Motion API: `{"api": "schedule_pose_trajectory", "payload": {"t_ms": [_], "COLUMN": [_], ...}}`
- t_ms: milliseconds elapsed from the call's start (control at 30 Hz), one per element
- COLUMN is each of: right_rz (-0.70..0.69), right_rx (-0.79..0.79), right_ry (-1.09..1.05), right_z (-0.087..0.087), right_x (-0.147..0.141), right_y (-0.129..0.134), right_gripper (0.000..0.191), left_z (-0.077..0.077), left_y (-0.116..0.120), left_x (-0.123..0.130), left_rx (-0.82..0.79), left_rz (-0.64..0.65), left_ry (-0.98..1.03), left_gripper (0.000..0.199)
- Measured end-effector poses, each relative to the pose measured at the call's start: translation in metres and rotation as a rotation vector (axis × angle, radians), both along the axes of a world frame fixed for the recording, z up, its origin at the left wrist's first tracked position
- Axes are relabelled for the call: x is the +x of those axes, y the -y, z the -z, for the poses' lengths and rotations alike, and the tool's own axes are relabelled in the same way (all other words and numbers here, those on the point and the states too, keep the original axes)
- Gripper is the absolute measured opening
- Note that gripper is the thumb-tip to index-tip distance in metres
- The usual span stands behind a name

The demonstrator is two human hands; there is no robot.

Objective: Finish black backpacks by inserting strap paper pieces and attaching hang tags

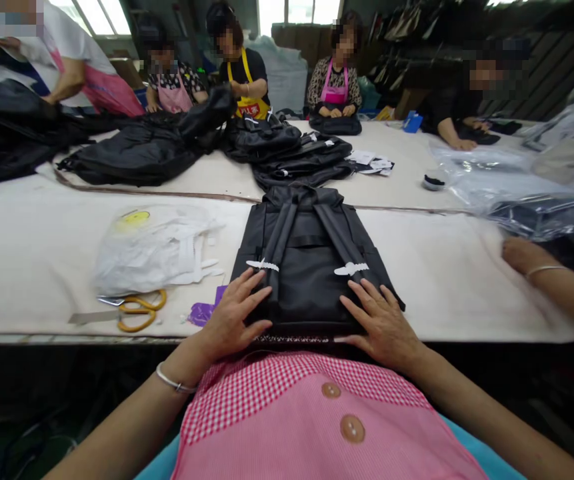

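A black backpack (309, 287) lies flat on the white table (441, 273) with its shoulder straps facing up. Each strap carries a white fastener, the left one (263, 266) and the right one (351, 269). My left hand (237, 313) rests with spread fingers on the lower left part of the backpack. On the lower right part lies my right hand (381, 323), its fingers also apart. Neither hand is closed around anything.
Orange-handled scissors (139, 312), a white plastic bag (147, 253) and purple scraps (204, 311) lie left. Black bags (297, 153) are heaped beyond. Clear plastic packaging (507, 173) is at right, near a co-worker's arm (561, 280). Several people work across the table.
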State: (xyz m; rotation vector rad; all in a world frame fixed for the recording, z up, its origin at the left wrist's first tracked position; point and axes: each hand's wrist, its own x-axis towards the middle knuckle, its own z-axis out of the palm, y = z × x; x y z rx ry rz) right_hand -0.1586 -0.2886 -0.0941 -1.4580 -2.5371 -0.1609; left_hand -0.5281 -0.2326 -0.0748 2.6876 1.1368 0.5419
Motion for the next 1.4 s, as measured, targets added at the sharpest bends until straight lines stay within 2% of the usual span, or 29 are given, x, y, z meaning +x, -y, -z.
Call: {"api": "schedule_pose_trajectory", "payload": {"t_ms": [100,200,367,467,533,667,800,1133,1267,1400], "right_rz": [0.027,0.018,0.001,-0.001,0.007,0.067,0.114,0.07,0.041,0.026], "right_rx": [0.01,-0.027,-0.07,-0.064,-0.057,-0.054,-0.033,0.092,0.122,0.081], "right_ry": [-0.058,-0.062,-0.009,0.032,0.057,0.105,0.146,0.176,0.163,0.176], "right_z": [0.013,0.017,0.007,-0.003,-0.008,-0.012,-0.009,0.0,0.007,0.005], "right_x": [0.002,0.006,0.004,-0.004,-0.011,-0.021,-0.024,-0.027,-0.022,-0.021], "right_y": [0.005,0.002,0.0,0.005,0.01,0.019,0.02,0.015,0.015,0.016], "right_gripper": [0.079,0.082,0.075,0.068,0.065,0.076,0.079,0.061,0.061,0.065], "left_z": [0.009,0.014,0.002,-0.004,-0.004,0.0,0.002,0.014,0.014,0.015], "left_y": [0.008,0.005,0.002,0.011,0.017,0.024,0.023,0.014,0.013,0.014], "left_x": [-0.005,-0.006,0.0,0.01,0.018,0.032,0.038,0.025,0.021,0.023], "left_rx": [-0.002,0.013,0.087,0.167,0.22,0.26,0.269,0.445,0.49,0.542], "left_rz": [0.085,0.081,0.118,0.128,0.114,0.064,0.0,0.085,0.089,0.074], "left_ry": [-0.115,-0.187,-0.315,-0.378,-0.405,-0.443,-0.432,-0.31,-0.299,-0.3], "left_gripper": [0.077,0.08,0.07,0.055,0.047,0.052,0.051,0.055,0.055,0.054]}}
